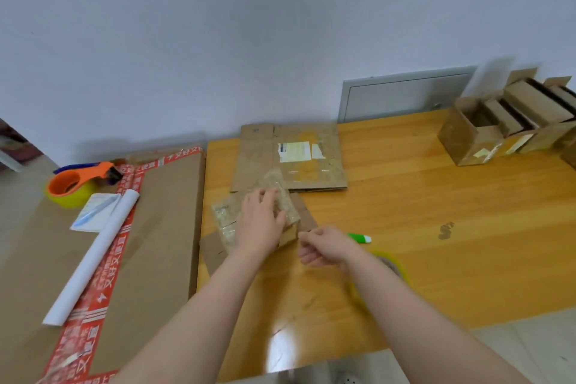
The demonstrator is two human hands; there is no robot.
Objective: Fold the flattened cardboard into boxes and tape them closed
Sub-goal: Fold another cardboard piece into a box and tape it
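Done so far: several brown cardboard boxes [486, 131] stand folded up at the far right corner of the orange wooden table [436, 227]. Their tops are open and I see no tape across them, so I judge them folded but not sealed.
Piece in hand: a small brown cardboard piece glossy with old clear tape [224, 218] lies on the table straight ahead of me. It looks only partly folded, with flaps splayed flat at its near-left and right sides.
Left to do: a flat stack of brown cardboard with a white label [290, 162] lies just beyond the small piece and is not yet folded. By my reading the taping is all still ahead.
Left hand [260, 221]: palm down on top of the small piece, fingers fairly straight and spread, pressing it to the table. It grips nothing.
Right hand [324, 248]: fingers curled in, thumb meeting forefinger right at the small piece's near-right edge. It is too blurred for me to tell whether it pinches a tape end, a flap, or nothing.
Tape supply: a translucent yellow tape roll [389, 262] shows as a blur just behind my right wrist. An orange tape dispenser with a yellow roll [74, 184] sits well apart at the left, on a large brown cardboard sheet with red printed tape [162, 227].
Other: a green-and-white stick [358, 237] lies just beyond the right hand; I cannot make out what tool it is.
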